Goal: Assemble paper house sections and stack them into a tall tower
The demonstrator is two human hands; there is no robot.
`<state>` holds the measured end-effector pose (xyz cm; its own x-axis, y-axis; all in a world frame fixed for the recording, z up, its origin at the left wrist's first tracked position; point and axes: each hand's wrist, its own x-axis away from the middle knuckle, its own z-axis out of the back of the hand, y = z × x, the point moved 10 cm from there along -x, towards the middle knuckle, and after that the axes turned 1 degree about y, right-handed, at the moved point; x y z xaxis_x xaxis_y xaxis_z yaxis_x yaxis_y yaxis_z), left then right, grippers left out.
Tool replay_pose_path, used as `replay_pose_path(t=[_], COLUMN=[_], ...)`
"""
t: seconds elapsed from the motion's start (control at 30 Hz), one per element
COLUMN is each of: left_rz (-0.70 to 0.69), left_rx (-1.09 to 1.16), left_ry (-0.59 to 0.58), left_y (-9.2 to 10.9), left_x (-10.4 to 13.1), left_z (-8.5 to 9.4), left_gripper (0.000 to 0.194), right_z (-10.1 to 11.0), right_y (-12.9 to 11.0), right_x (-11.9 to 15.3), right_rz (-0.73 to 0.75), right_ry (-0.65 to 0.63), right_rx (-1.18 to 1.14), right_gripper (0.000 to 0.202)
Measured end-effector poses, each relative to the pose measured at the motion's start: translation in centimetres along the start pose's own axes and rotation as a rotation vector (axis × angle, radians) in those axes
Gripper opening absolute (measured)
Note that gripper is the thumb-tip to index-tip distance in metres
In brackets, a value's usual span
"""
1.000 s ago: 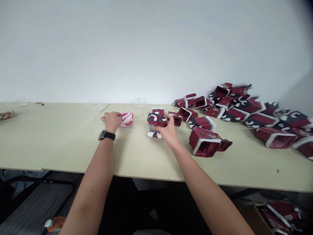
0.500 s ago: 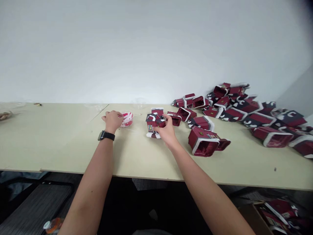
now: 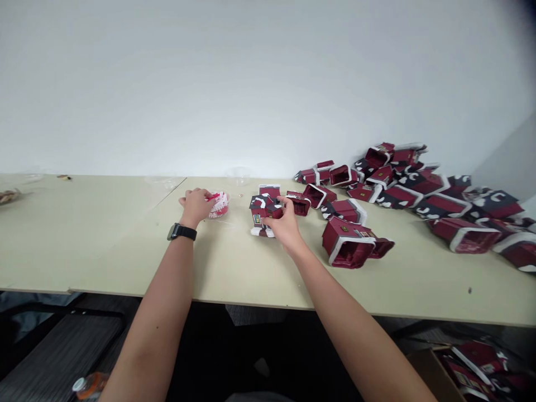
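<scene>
My left hand [image 3: 197, 205], with a dark watch on its wrist, reaches over the near-left side of a small clear dish [image 3: 225, 215]. Small red and white pieces [image 3: 219, 206] fill the dish. The fingertips are pinched together at the pieces; what lies between them is too small to make out. My right hand [image 3: 287, 222] grips the right side of a dark red toy house [image 3: 259, 213] with a black, white-patched roof. This house stands upright on the table, its small yellow-blue window facing me.
Several similar houses [image 3: 348, 243] lie on their sides to the right, heaped up [image 3: 422, 181] toward the wall. An empty-looking clear bowl [image 3: 238, 176] stands at the table's back edge. Below right, a cardboard box [image 3: 433, 371] holds more houses. A bottle [image 3: 90, 385] is low at left.
My left hand has shifted slightly to the right over the dish, and the red pieces at its fingertips look rearranged. My right hand and the house stay put.
</scene>
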<state>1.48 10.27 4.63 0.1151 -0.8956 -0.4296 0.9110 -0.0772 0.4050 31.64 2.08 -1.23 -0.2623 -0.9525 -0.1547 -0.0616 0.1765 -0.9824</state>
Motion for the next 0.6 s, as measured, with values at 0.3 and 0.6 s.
replay_pose_path(t=[0.3,0.6], left_rz=[-0.19,-0.485], left_rx=[0.607,0.642], left_ry=[0.041,-0.063], left_y=[5.9,13.9], left_x=[1.5,6.1], left_z=[1.1,-0.2], left_gripper=[0.015,0.01], right_z=[0.4,0.5], right_y=[-0.5,0.3], right_x=[0.0,0.0], right_rz=[0.015,-0.164], right_ry=[0.04,0.069], right_rx=[-0.03,-0.232], right_gripper=[0.081,0.08])
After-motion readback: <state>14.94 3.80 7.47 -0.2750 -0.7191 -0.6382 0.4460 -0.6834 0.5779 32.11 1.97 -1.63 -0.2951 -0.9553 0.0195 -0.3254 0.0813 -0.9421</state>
